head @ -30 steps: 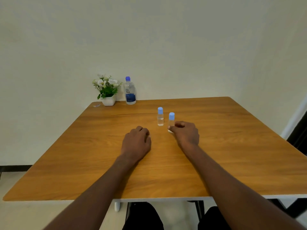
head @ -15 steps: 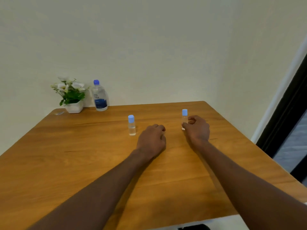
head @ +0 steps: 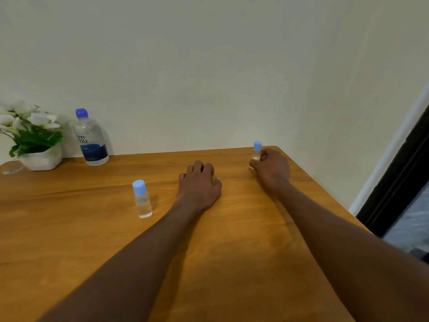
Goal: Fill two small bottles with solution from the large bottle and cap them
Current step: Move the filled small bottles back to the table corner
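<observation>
While capped: clear cylindrical btl (head: 256, 154), R grip (head: 271, 168).

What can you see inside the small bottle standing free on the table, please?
The free small bottle holds clear liquid to roughly the middle of its clear body, under a light blue cap. Inside the cap cannot be seen.

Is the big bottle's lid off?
No, the big bottle by the flowers has its blue cap on.
</observation>
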Demonstrator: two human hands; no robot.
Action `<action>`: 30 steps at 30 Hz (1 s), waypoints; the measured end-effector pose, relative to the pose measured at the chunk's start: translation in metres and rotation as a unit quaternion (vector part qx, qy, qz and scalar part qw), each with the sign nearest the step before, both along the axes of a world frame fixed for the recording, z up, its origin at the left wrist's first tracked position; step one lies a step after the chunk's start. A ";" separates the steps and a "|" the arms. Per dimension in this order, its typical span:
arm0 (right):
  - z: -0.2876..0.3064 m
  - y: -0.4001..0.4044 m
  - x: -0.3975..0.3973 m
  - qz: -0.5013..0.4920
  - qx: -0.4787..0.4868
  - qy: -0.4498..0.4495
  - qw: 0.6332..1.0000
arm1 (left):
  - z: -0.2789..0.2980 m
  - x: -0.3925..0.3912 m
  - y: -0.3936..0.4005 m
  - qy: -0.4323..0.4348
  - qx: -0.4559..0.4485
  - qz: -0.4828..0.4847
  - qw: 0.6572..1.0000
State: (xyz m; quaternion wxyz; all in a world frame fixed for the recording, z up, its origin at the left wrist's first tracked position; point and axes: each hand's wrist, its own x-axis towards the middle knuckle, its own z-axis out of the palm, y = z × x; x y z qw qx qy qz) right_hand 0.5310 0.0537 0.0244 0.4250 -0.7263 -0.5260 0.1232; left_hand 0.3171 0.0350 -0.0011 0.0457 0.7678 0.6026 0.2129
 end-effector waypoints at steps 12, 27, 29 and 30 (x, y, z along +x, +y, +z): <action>-0.006 0.068 0.017 -0.054 -0.039 -0.025 0.997 | -0.001 0.005 0.027 -0.005 0.003 0.004 1.000; -0.016 0.124 0.027 -0.082 -0.082 -0.051 0.992 | -0.005 0.007 0.035 -0.006 0.011 0.009 1.000; -0.016 0.127 0.027 -0.083 -0.091 -0.071 0.990 | -0.005 0.007 0.036 -0.005 0.010 0.015 1.000; -0.016 0.128 0.026 -0.083 -0.094 -0.082 0.989 | -0.005 0.007 0.036 -0.004 0.011 0.016 1.000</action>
